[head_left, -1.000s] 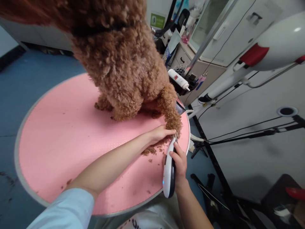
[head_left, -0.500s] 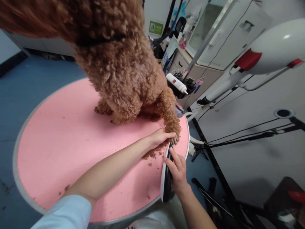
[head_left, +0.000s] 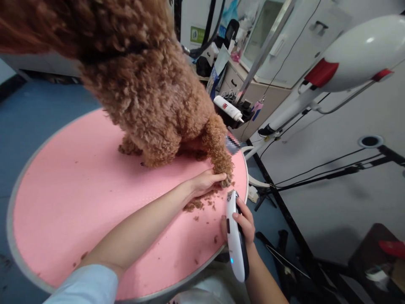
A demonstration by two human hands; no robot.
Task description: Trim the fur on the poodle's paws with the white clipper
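Clippers [head_left: 236, 245] have rolled white-side up, gripped by right hand [head_left: 247, 221], tip just off the paw [head_left: 226, 181], so likely a trimming pause; left hand [head_left: 205, 182] holds the paw over the right of the table [head_left: 79, 198].

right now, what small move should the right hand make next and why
Probably ease the clippers forward to the dog's paw: the right hand holds them with the blade end just short of it, the left hand holds the paw, and loose brown tufts lie nearby on the pink table.
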